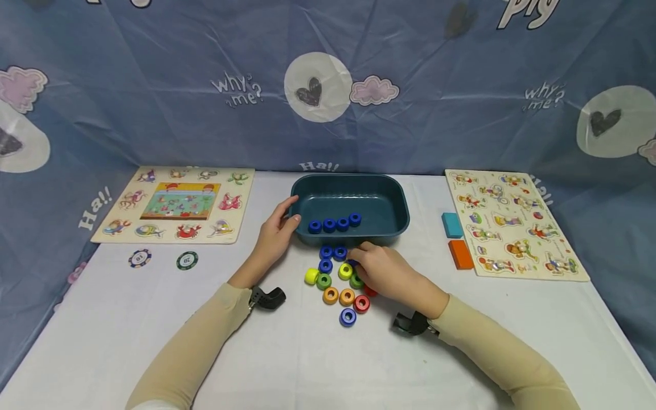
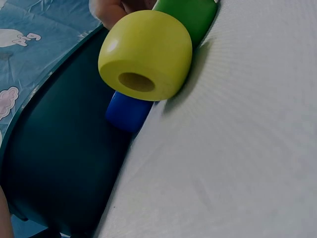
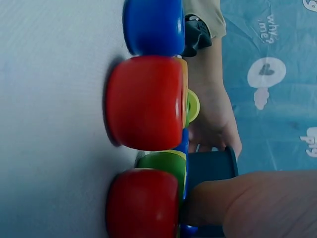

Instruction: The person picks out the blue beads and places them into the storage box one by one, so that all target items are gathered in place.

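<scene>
The dark teal bin (image 1: pixel 353 239) holds a row of several blue beads (image 1: pixel 329 225) along its near side. My left hand (image 1: pixel 274 236) rests against the bin's left end, thumb and a finger at the rim. Just in front of the bin, my right hand (image 1: pixel 386 273) pinches a blue bead mostly hidden under its fingers. Around it on the table are more blue beads, yellow beads (image 1: pixel 345 271), green beads (image 1: pixel 323 281), orange beads (image 1: pixel 330 295) and red beads (image 1: pixel 361 304). A red bead (image 3: pixel 146 101) stands large in the right wrist view, a yellow bead (image 2: pixel 143 54) in the left.
Wooden picture puzzle boards lie on the left (image 1: pixel 230 228) and right (image 1: pixel 492 228). Two round chips (image 1: pixel 187 260) sit before the left board. A light blue block (image 1: pixel 452 225) and an orange block (image 1: pixel 460 254) stand beside the right board. A printed blue cloth (image 1: pixel 256 131) hangs behind.
</scene>
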Demonstrator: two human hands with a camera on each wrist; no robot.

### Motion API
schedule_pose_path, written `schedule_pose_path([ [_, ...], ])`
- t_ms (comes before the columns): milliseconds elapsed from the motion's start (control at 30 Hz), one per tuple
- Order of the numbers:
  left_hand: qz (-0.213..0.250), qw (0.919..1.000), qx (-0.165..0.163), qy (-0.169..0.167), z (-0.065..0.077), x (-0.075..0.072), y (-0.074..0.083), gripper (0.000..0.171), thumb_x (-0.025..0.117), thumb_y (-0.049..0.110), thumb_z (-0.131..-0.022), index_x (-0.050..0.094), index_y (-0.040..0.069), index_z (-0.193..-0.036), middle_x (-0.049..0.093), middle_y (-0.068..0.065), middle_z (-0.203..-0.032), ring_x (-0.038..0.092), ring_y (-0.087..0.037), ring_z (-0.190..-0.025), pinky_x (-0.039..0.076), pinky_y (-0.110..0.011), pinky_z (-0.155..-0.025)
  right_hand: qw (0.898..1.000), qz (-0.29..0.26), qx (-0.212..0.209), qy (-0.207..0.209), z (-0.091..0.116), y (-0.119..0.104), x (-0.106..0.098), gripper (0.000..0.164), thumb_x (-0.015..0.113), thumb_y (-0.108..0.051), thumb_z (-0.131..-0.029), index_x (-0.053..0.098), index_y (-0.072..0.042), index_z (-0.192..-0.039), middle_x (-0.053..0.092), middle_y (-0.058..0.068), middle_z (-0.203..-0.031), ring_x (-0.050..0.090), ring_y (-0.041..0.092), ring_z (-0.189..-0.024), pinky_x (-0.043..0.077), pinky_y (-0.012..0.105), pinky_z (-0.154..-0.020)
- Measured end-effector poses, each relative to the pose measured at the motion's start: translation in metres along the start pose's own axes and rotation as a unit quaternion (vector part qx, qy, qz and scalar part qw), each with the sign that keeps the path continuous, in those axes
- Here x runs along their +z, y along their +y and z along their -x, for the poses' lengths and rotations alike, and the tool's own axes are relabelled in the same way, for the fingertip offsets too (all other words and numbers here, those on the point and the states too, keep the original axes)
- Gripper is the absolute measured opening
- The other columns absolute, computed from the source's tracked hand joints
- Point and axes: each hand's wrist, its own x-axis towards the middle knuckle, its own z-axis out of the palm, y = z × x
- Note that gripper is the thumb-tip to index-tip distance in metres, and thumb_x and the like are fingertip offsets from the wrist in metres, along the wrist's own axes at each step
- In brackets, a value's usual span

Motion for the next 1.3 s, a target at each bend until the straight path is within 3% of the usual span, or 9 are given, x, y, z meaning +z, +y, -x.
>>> schedule_pose_path([
  [367, 0.002, 1.0000, 0.002, -0.001, 0.000, 0.000, 0.000, 0.048, 0.049, 0.014, -0.101, 0.040, 0.003, -0.147, 0.038, -0.021, -0.153, 0.047, -0.036, -0.134, 0.041, -0.047, -0.109, 0.999, -0.041, -0.003, 0.013, 0.001, 0.006, 0.000, 0.017, 0.072, -0.010, -0.085, 0.072, -0.011, -0.101, 0.071, 0.002, -0.091, 0.061, 0.011, -0.075, 0.057, 0.027, -0.067],
  [533, 0.006, 1.0000, 0.001, -0.001, 0.000, 0.001, -0.001, 0.048, 0.049, 0.014, -0.101, 0.040, 0.003, -0.147, 0.038, -0.020, -0.153, 0.046, -0.036, -0.135, 0.041, -0.047, -0.110, 0.998, -0.053, -0.027, 0.021, 0.002, 0.008, -0.003, 0.015, 0.074, -0.009, -0.083, 0.073, -0.011, -0.098, 0.071, 0.000, -0.094, 0.066, 0.011, -0.084, 0.058, 0.028, -0.075],
  [633, 0.003, 1.0000, 0.001, 0.000, -0.001, 0.001, -0.001, 0.048, 0.050, 0.013, -0.101, 0.040, 0.004, -0.147, 0.038, -0.019, -0.153, 0.046, -0.036, -0.135, 0.041, -0.047, -0.110, 0.994, -0.076, -0.062, 0.049, 0.001, 0.008, -0.014, 0.014, 0.075, -0.009, -0.082, 0.073, -0.010, -0.096, 0.070, 0.001, -0.095, 0.066, 0.012, -0.083, 0.058, 0.025, -0.074],
  [767, 0.002, 1.0000, 0.003, 0.004, -0.001, 0.000, -0.002, 0.048, 0.051, 0.012, -0.100, 0.041, 0.005, -0.147, 0.039, -0.018, -0.153, 0.047, -0.035, -0.134, 0.042, -0.047, -0.109, 0.982, -0.118, -0.088, 0.120, -0.008, 0.014, -0.038, 0.012, 0.073, -0.007, -0.082, 0.071, -0.007, -0.094, 0.070, 0.005, -0.095, 0.058, 0.011, -0.070, 0.053, 0.021, -0.060],
  [867, 0.007, 0.9999, 0.005, 0.006, -0.002, -0.001, -0.003, 0.049, 0.051, 0.011, -0.099, 0.041, 0.005, -0.147, 0.038, -0.016, -0.154, 0.047, -0.033, -0.134, 0.042, -0.046, -0.109, 0.976, -0.134, -0.053, 0.162, -0.025, 0.028, -0.054, 0.012, 0.072, -0.007, -0.083, 0.072, -0.005, -0.094, 0.069, 0.008, -0.094, 0.054, 0.011, -0.064, 0.049, 0.022, -0.056],
  [967, 0.012, 0.9999, 0.003, 0.002, -0.002, 0.000, -0.004, 0.050, 0.051, 0.011, -0.099, 0.040, 0.006, -0.148, 0.036, -0.014, -0.155, 0.048, -0.032, -0.134, 0.043, -0.046, -0.108, 0.976, -0.146, 0.018, 0.159, -0.045, 0.046, -0.058, 0.012, 0.071, -0.009, -0.084, 0.072, -0.005, -0.096, 0.070, 0.010, -0.092, 0.057, 0.014, -0.063, 0.049, 0.028, -0.058],
  [1100, 0.019, 0.9998, -0.006, -0.003, -0.002, 0.002, -0.005, 0.050, 0.051, 0.011, -0.099, 0.040, 0.006, -0.148, 0.036, -0.014, -0.155, 0.048, -0.032, -0.134, 0.042, -0.045, -0.109, 0.981, -0.148, 0.093, 0.087, -0.066, 0.067, -0.045, 0.014, 0.070, -0.010, -0.086, 0.072, -0.004, -0.099, 0.072, 0.012, -0.095, 0.065, 0.020, -0.071, 0.054, 0.034, -0.065],
  [1200, 0.019, 0.9998, -0.009, -0.001, -0.002, 0.002, -0.005, 0.050, 0.052, 0.011, -0.099, 0.041, 0.006, -0.147, 0.038, -0.014, -0.155, 0.046, -0.031, -0.136, 0.041, -0.044, -0.110, 0.984, -0.136, 0.110, 0.037, -0.073, 0.078, -0.031, 0.013, 0.071, -0.008, -0.085, 0.072, -0.003, -0.097, 0.073, 0.013, -0.097, 0.070, 0.023, -0.081, 0.057, 0.037, -0.072],
  [1300, 0.020, 0.9998, -0.009, 0.003, -0.003, 0.000, -0.004, 0.049, 0.052, 0.012, -0.099, 0.042, 0.007, -0.147, 0.039, -0.014, -0.154, 0.046, -0.031, -0.136, 0.041, -0.044, -0.110, 0.985, -0.129, 0.115, 0.024, -0.075, 0.083, -0.023, 0.012, 0.072, -0.005, -0.082, 0.073, -0.004, -0.094, 0.074, 0.012, -0.098, 0.071, 0.024, -0.087, 0.058, 0.038, -0.075],
])
